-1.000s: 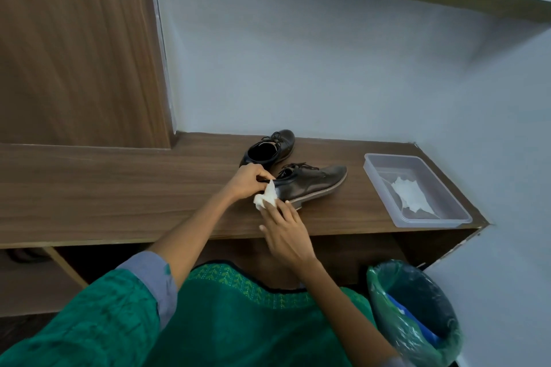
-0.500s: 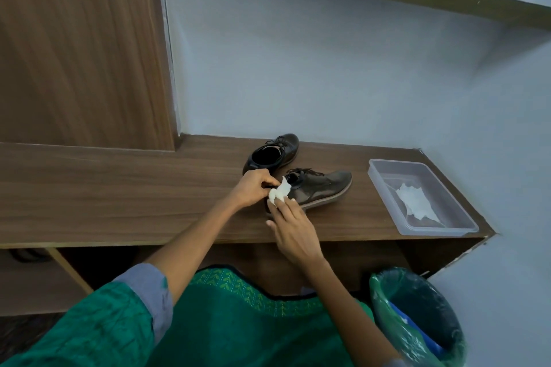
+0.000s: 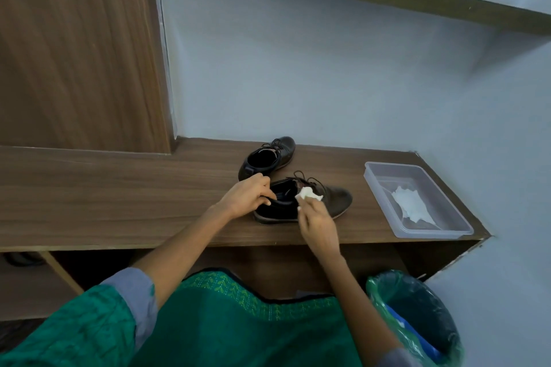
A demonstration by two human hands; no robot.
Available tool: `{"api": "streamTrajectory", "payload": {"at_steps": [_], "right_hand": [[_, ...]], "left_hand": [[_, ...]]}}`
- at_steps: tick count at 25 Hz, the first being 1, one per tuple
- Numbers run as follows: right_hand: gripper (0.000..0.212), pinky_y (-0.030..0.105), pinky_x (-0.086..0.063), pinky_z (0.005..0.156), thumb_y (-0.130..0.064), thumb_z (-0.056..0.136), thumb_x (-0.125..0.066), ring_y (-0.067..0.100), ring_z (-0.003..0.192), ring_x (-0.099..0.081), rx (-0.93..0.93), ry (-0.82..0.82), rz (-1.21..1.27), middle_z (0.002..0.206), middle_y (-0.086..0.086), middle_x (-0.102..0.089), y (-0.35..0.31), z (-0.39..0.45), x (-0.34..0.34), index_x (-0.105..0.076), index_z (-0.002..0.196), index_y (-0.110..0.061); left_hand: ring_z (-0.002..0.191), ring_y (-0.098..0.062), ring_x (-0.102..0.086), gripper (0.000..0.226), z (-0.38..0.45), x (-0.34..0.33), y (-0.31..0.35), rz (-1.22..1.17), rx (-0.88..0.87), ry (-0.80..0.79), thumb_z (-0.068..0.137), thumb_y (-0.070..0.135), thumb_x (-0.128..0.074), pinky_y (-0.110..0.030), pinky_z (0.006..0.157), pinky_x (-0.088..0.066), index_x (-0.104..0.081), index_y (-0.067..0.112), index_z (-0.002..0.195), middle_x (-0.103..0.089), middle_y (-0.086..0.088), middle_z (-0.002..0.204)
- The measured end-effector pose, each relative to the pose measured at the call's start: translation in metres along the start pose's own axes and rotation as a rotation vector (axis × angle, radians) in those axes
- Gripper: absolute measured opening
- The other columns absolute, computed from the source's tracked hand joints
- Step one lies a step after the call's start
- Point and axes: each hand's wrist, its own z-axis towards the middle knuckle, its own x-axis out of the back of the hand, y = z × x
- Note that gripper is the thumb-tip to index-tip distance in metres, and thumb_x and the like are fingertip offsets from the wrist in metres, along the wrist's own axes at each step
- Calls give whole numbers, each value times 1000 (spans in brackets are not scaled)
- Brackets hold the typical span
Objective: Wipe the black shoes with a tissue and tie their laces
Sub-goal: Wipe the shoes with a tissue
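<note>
Wiping step underway at frame centre: left hand [image 3: 247, 198] grips the heel collar of the near black shoe [image 3: 304, 202] on the shelf [image 3: 119, 205], right hand [image 3: 317, 225] pinches a crumpled tissue [image 3: 396, 194] against its tongue area, laces loose, so next likely more strokes, then the far shoe [image 3: 267, 158].

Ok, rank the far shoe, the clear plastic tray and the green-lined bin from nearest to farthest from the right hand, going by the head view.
From the right hand, which holds the tissue at the near shoe:
1. Far shoe, just behind, toward the wall.
2. Clear plastic tray, to the right on the shelf.
3. Green-lined bin, down on the floor, lower right.
</note>
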Motion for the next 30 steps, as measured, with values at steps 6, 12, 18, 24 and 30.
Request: {"api": "streamTrajectory", "payload": {"at_steps": [6, 12, 18, 24, 30], "right_hand": [[41, 39, -45, 98, -25, 100, -36, 30, 121, -50, -252, -25, -86, 131, 14, -55, 28, -7, -13, -47, 134, -6], [34, 32, -49, 88, -18, 98, -43, 27, 119, -53, -175, 27, 58, 126, 14, -59, 28, 10, 8, -55, 128, -9], [53, 38, -32, 111, -35, 97, -25, 26, 130, -46, -93, -48, -23, 137, 13, -53, 11, 4, -20, -42, 140, -10], [56, 42, -11, 118, -41, 98, -15, 25, 143, -26, -257, -106, -227, 145, 8, -45, 54, 12, -11, -38, 143, -16], [43, 45, -31, 109, -35, 101, -29, 32, 139, -30, -383, -110, -41, 148, 12, -38, 61, 39, 20, -40, 140, -23]], "left_hand": [[102, -14, -48, 32, 0, -1, -4, 77, -44, 8, 91, 18, -55, -19, 77, -38, -60, 15, 123, -56, -3, 106], [97, -18, -51, 29, -4, -10, -6, 84, -66, 96, 88, 13, -59, -20, 73, -42, -64, 12, 117, -58, -6, 101], [97, -23, -65, 51, -21, -31, -1, 179, -51, 209, 64, -7, -77, -26, 56, -58, -66, 9, 111, -62, -14, 112], [79, -16, -60, 56, -16, -27, -2, 208, -91, 212, 58, -11, -78, -18, 43, -50, -67, 7, 110, -61, -5, 91], [75, -15, -59, 49, -15, -32, -1, 179, -99, 246, 61, -5, -80, -17, 42, -48, -68, 7, 106, -59, -4, 85]]}}
